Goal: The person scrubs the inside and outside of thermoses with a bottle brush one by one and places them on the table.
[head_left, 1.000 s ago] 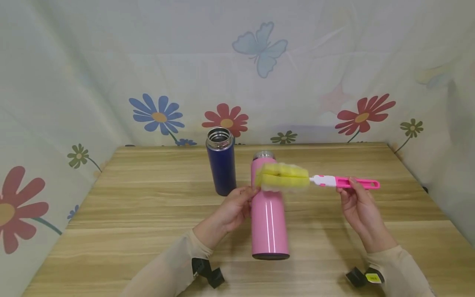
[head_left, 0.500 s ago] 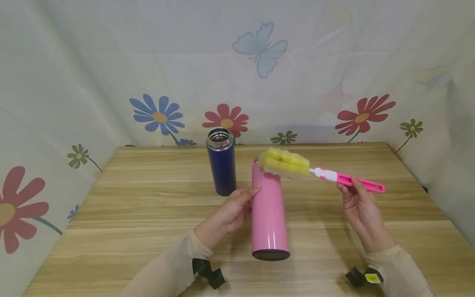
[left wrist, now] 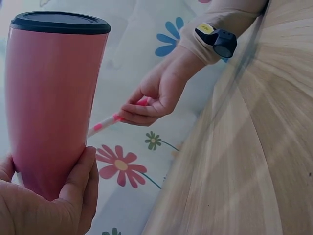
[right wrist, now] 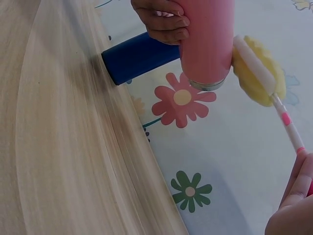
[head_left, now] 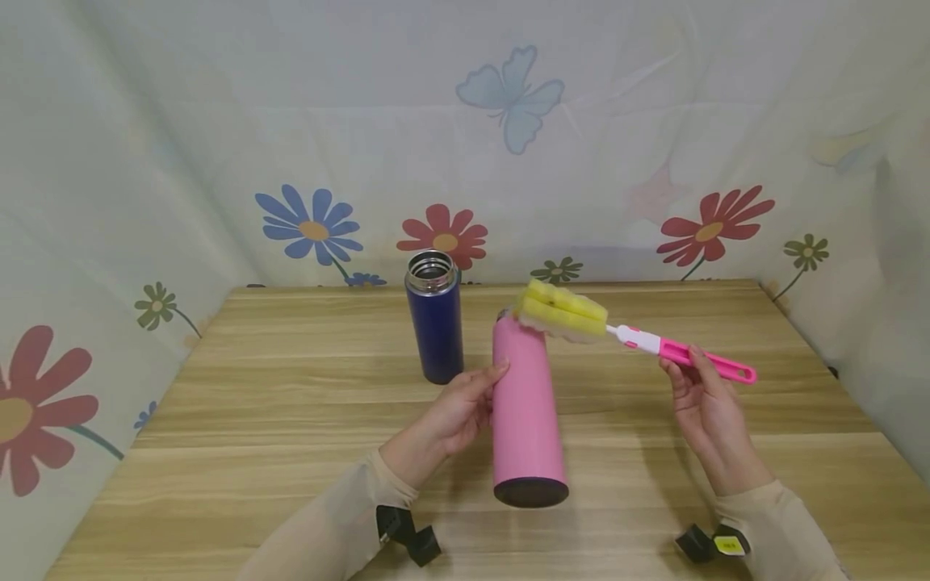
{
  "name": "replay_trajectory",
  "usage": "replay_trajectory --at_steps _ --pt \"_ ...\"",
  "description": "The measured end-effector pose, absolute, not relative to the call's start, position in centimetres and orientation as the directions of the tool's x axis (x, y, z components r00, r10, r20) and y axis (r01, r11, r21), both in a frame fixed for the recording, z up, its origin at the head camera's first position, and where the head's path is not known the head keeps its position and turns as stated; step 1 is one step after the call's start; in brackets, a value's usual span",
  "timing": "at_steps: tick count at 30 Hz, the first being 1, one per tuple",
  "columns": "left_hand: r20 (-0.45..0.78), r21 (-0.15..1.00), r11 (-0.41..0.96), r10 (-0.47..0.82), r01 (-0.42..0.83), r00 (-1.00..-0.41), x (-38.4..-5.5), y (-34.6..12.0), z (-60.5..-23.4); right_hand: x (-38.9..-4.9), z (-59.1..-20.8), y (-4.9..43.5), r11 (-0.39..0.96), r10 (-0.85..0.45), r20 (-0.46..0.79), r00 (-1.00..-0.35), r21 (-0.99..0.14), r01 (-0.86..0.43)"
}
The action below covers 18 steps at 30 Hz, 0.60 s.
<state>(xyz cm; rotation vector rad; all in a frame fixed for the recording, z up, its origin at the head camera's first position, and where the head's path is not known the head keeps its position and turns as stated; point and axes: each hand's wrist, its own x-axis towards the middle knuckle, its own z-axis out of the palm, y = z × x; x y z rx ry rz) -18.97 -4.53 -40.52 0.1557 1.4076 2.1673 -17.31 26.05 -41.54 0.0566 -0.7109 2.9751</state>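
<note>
Two hands at work above a wood-grained tabletop [head_left: 305,436], as I view them from my remote station. The left hand [head_left: 458,409] holds a pink bottle [head_left: 529,411], its fingers curled around the barrel on one side and the thumb on the other. I see the bottle tilted and raised off the tabletop, its black base [head_left: 532,492] towards the wearer and its metal neck [right wrist: 208,86] pointing away.

The right hand [head_left: 708,420] pinches the pink handle [head_left: 732,370] of a bottle brush [head_left: 638,340], thumb and fingers closed upon it. The yellow-and-white sponge head [head_left: 561,311] lies at the bottle's neck end, along its outer side; whether the two touch I cannot tell for certain.

To the left of the pink bottle, a navy bottle [head_left: 436,339] stands upright on the tabletop, its threaded metal mouth [head_left: 432,272] uncovered. I note a black wrist camera [head_left: 423,546] below the left cuff and, behind everything, a pale backdrop [head_left: 363,105] printed with flowers and a blue butterfly [head_left: 517,95].
</note>
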Motion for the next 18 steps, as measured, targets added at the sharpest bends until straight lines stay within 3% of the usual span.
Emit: replay_trajectory --at_steps 18 --pt "-0.221 0.858 -0.335 0.444 -0.39 -0.868 -19.9 -4.5 -40.1 -17.6 -40.3 26.0 -0.858 0.007 0.097 -0.995 -0.51 -0.056"
